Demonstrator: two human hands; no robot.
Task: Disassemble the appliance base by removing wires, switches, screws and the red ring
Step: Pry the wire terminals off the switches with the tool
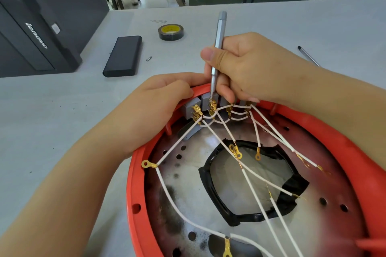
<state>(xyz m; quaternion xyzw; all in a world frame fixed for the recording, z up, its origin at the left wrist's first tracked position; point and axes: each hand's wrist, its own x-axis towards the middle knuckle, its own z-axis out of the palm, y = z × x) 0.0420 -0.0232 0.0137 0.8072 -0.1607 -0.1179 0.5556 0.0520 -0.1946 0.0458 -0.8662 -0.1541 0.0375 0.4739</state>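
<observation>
The appliance base (240,173) lies upside down on the grey table (271,27), close to the person. Its red ring (135,183) runs around a metal plate (188,173) which has small holes and a large opening edged with black tape. At the far rim of the base a row of grey switches (206,102) stands, with gold terminals on them. White wires (177,198) go from these terminals across the plate, and several of them end in loose gold ring lugs.

The left hand (163,98) grips the far rim of the red ring, just beside the leftmost switch, with the fingers curled over the edge. The right hand (246,69) holds a slim silver screwdriver (218,48) nearly upright, pinched between thumb and fingers. Its tip is down at the terminal of the second switch. The lower fingers of this hand touch the wires near the switches.

Beyond the base, on the table, there are a roll of black tape (170,32) with a yellow core, a flat black case (123,58) and a small screwdriver bit (149,58) just beside the case. At the right a thin metal tool (309,56) lies, partly hidden by the right arm. At the left edge stands a black computer (31,33) with the word "lenovo" written on it.
</observation>
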